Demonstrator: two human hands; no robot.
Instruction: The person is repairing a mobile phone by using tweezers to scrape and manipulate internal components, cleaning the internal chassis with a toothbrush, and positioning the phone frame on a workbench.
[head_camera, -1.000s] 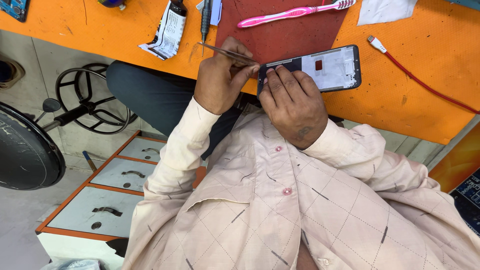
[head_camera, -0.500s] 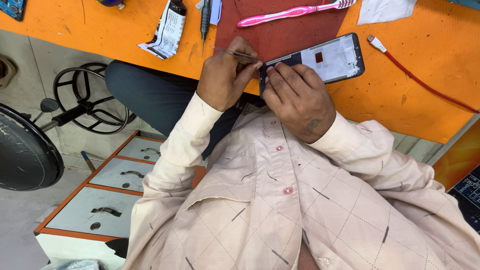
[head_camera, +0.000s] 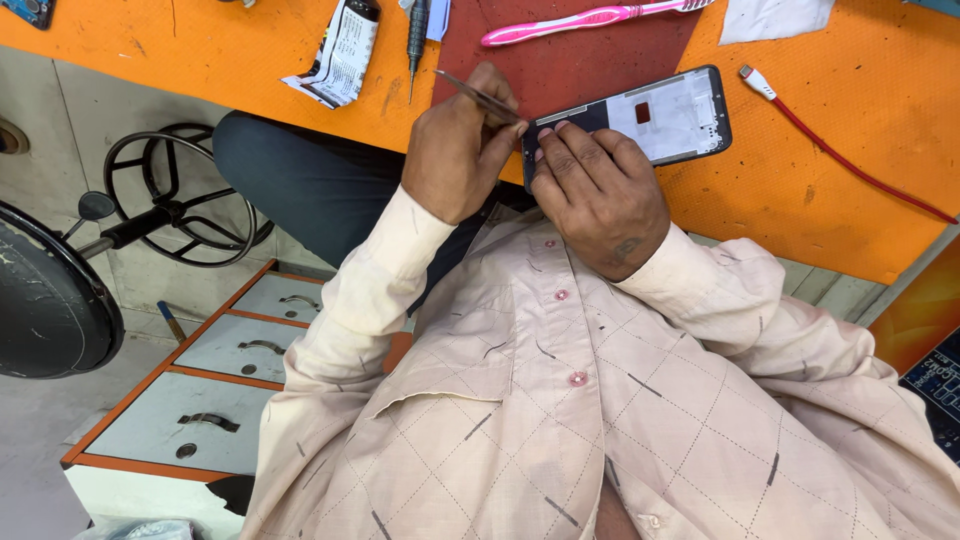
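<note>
My left hand (head_camera: 455, 150) grips thin metal tweezers (head_camera: 480, 97), whose tip rests at the near-left corner of an opened phone frame (head_camera: 670, 115). The frame is black-edged with a white inner plate and lies across a dark red mat (head_camera: 570, 60) and the orange table (head_camera: 800, 190). My right hand (head_camera: 600, 195) presses down on the frame's near end, fingers curled over its edge right beside the tweezer tip. Both hands touch each other at the thumbs.
A pink toothbrush (head_camera: 590, 17) lies on the mat beyond the phone. A screwdriver (head_camera: 415, 35) and a crumpled tube (head_camera: 340, 50) are to the left, a red cable (head_camera: 850, 160) and white cloth (head_camera: 775, 17) to the right. Drawers (head_camera: 240, 345), a stool (head_camera: 180, 200) and a fan (head_camera: 50, 310) stand below-left.
The phone frame and both hands have shifted slightly away and to the right on the table. The tweezers stay at the frame's corner, tilted a little differently.
</note>
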